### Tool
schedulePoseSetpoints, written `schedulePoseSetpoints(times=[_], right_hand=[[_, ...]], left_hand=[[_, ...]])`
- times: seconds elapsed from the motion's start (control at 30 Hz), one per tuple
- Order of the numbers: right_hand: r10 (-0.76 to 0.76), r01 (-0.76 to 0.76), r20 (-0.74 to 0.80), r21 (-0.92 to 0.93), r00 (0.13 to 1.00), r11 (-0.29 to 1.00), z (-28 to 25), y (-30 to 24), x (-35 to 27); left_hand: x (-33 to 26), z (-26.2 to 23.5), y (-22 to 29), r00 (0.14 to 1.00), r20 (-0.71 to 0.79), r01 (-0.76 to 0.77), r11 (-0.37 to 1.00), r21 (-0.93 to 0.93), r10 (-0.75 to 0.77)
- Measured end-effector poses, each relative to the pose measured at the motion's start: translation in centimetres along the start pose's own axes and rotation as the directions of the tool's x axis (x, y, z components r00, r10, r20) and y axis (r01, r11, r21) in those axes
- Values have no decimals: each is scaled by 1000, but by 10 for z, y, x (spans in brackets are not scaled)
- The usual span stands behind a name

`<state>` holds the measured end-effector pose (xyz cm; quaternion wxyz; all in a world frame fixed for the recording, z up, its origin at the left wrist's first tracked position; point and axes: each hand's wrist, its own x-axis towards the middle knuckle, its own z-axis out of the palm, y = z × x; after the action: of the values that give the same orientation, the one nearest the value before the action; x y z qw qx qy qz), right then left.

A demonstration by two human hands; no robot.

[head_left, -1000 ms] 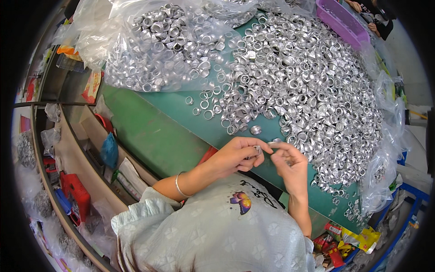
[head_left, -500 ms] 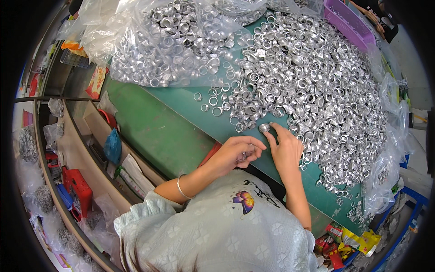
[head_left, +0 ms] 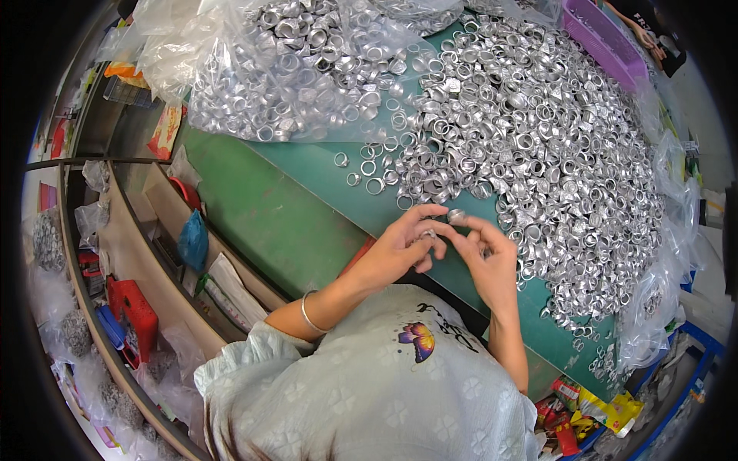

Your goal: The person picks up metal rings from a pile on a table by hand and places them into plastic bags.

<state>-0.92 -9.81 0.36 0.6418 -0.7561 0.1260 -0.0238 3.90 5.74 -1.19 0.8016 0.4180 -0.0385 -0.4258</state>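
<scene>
Silver-coloured metal rings lie in a wide pile [head_left: 538,154] on the green table mat [head_left: 307,173]. My right hand [head_left: 492,261] pinches one ring [head_left: 457,217] between thumb and fingers at the pile's near edge. Close beside it is my left hand [head_left: 407,246], its index finger stretched toward that ring. The other left fingers are curled around a small silver ring [head_left: 428,233]; whether more are in the palm is hidden. A few loose rings [head_left: 369,168] lie beyond my left hand.
A clear plastic bag [head_left: 261,96] full of rings lies at the far left of the mat. A purple basket [head_left: 607,42] stands at the far right, near another person's hand [head_left: 649,42]. Shelves on the left hold a blue bag [head_left: 192,242] and a red container [head_left: 132,311].
My left hand has moved up and right until its fingers meet my right hand. The right hand keeps its ring, now tilted, and its fingers have bent inward.
</scene>
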Motion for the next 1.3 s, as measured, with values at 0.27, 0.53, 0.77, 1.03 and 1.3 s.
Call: schedulePoseSetpoints(times=[0.27,0.53,0.77,1.03,1.3], right_hand=[[-227,249,101,-392,968,886,0,-3,-9],[157,-278,231,837,960,472,-20,20,-5],[129,-158,111,876,985,455,-8,20,-1],[-318,252,-69,-462,946,851,36,15,7],[-385,324,122,-790,915,520,45,5,32]], left_hand=[[-4,9,0,981,188,54,998,-33,-47],[-16,-6,3,983,-147,-20,864,503,109],[-9,-20,-8,814,-173,-20,324,946,555],[-6,-30,-9,846,-180,-73,445,893,502],[-18,-38,5,947,-314,54,997,-60,-70]])
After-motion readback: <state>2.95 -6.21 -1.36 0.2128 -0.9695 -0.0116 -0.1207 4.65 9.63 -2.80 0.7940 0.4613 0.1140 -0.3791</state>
